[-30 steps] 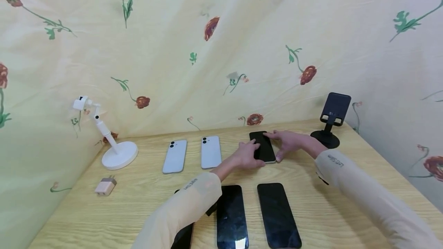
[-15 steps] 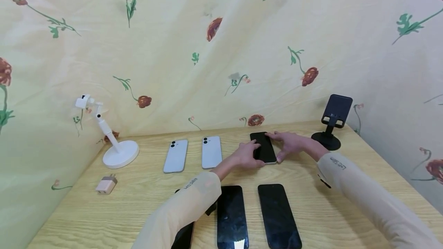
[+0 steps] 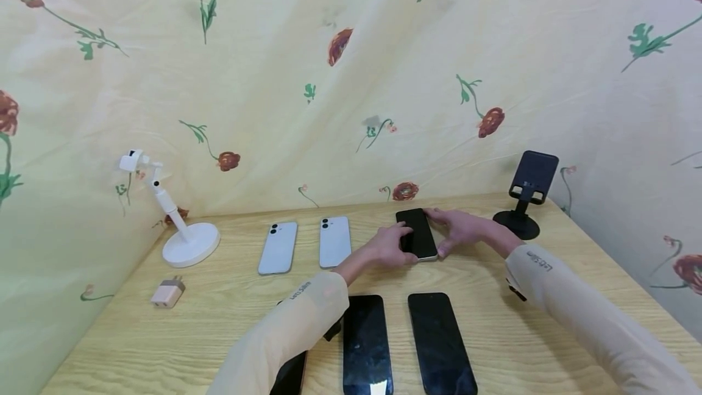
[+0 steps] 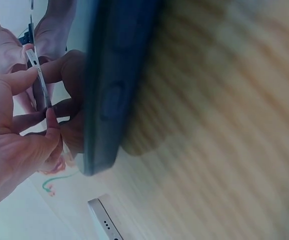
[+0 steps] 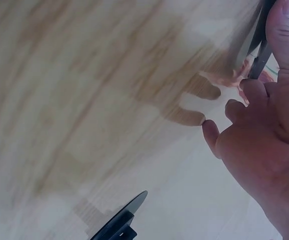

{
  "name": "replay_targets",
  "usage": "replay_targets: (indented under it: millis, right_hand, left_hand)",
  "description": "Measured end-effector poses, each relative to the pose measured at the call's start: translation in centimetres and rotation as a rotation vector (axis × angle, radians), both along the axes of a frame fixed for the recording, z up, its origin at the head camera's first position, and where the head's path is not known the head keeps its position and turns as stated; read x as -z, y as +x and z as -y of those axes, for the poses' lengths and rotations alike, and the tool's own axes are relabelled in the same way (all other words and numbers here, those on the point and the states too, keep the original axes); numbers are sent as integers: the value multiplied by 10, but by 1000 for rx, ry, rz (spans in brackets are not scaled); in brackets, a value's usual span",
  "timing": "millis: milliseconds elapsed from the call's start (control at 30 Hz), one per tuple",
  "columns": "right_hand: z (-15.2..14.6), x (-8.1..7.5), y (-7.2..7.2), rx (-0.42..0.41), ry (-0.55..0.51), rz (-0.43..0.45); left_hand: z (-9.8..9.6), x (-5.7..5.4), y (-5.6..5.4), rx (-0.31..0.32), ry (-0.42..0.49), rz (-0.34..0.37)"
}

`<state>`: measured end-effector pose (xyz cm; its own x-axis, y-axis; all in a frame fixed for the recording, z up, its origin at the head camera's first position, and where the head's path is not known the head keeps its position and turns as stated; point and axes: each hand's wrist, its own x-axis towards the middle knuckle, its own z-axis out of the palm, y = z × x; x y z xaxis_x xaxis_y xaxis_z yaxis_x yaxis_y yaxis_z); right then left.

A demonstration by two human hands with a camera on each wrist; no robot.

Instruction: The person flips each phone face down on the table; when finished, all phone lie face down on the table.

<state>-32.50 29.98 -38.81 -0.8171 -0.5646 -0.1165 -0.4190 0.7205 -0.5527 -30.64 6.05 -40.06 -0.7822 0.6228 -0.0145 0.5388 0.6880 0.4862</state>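
Observation:
A black-screened smartphone (image 3: pixel 421 233) lies screen up near the back of the table. My left hand (image 3: pixel 387 247) grips it at the left side and near end, its fingertips reaching over the screen. Along the right edge, my right hand (image 3: pixel 459 229) holds it between a finger by the far corner and the thumb by the near corner. In the left wrist view, the left hand (image 4: pixel 14 130) has thumb and fingers on the phone's pale end (image 4: pixel 40 77). The right wrist view shows the right hand (image 5: pixel 279 120) at the phone's side, its other fingers curled.
Two white phones (image 3: pixel 335 242) lie camera side up to the left. Black phones (image 3: pixel 367 346) lie in front, one partly under the left sleeve (image 3: pixel 285 334). A white stand (image 3: pixel 191 244) and charger plug (image 3: pixel 167 294) stand at left, a black phone stand (image 3: pixel 517 224) at right.
The right hand's finger has slid slightly from the screen's top onto the phone's right far corner. The phone has barely shifted, and the left hand stays in place.

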Motion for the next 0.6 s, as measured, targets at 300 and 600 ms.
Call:
replay_targets:
  millis: [300,600]
  right_hand:
    - [0,-7,1,-14,-19,7]
    - [-2,-8,-2,-27,-35,3]
  left_hand:
    - [1,-2,0,13,32,7]
    - [1,-1,-2,12,65,17]
